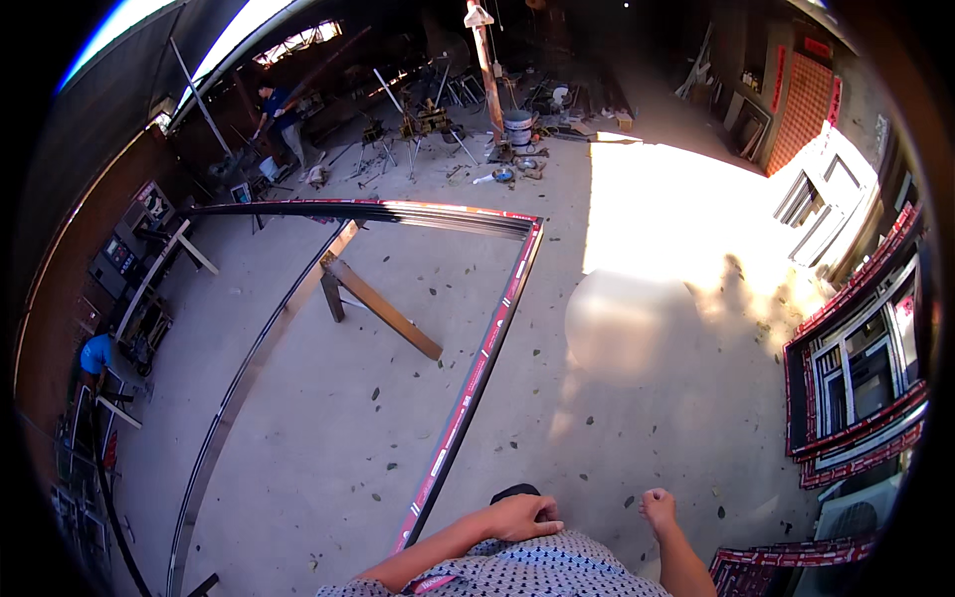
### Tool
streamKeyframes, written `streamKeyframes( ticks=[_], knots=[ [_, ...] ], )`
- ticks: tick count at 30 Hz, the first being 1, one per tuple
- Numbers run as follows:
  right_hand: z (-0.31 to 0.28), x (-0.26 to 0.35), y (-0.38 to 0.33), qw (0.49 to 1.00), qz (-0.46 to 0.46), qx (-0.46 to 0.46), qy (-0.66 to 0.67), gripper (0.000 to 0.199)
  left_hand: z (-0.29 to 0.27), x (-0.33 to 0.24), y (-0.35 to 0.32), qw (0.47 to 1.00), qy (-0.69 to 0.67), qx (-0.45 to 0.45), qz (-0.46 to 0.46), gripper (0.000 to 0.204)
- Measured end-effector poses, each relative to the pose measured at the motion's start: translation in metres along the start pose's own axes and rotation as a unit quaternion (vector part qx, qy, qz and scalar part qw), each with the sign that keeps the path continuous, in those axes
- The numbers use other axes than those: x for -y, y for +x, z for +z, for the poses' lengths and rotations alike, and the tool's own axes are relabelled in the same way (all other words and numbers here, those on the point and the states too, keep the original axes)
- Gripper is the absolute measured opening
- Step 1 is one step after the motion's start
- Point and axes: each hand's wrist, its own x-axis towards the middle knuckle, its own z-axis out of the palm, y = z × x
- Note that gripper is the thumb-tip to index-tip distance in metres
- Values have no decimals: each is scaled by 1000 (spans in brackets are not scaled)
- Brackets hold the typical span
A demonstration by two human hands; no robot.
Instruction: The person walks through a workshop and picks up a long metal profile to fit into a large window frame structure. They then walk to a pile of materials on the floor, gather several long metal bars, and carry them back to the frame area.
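Observation:
My left hand (525,515) is close against the front of my patterned shirt (537,565), its fingers curled. Whatever it may hold is hidden; a small black shape (514,493) shows just beyond it. Off to the right, my right hand (659,507) hangs in a loose fist over the concrete floor, with nothing visible in it. Nearest to my left forearm runs a long dark metal profile frame (476,383) with red printed film. It reaches a corner ahead and turns left. Neither hand touches the frame.
A wooden trestle (383,308) stands under the frame. Film-wrapped window frames (856,368) lean at the right, with another red-edged frame (786,567) low right. Two people work at the left, one in a blue shirt (96,353). Tools, stands and a bucket (517,126) clutter the back.

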Motion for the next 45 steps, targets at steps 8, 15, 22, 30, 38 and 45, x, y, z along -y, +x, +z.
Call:
streamKeyframes(
  ticks=[8, 15, 22, 30, 38, 45],
  knots=[
    [-18, 49, 171, 999, 52, 4, -16, 20, -140, -10, 168, 999, -41, -11, 12, 54],
    [-74, 4, 300, 933, 1, 109, -343, 25, -326, -70, 318, 997, 11, -13, 72, 44],
    [-43, 247, 406, 990, 22, 49, -134, 24, -479, -120, 427, 995, 44, -76, 57, 43],
    [-26, 464, 634, 976, 67, 101, -178, 26, -572, -62, 571, 975, 26, -206, -86, 45],
    [4, 673, 917, 962, -146, 219, -71, 12, -682, -84, 604, 931, -26, -283, -228, 50],
    [145, 806, 1006, 978, -49, 156, -126, 16, -796, -43, 666, 945, -7, -227, -235, 51]
  ],
)
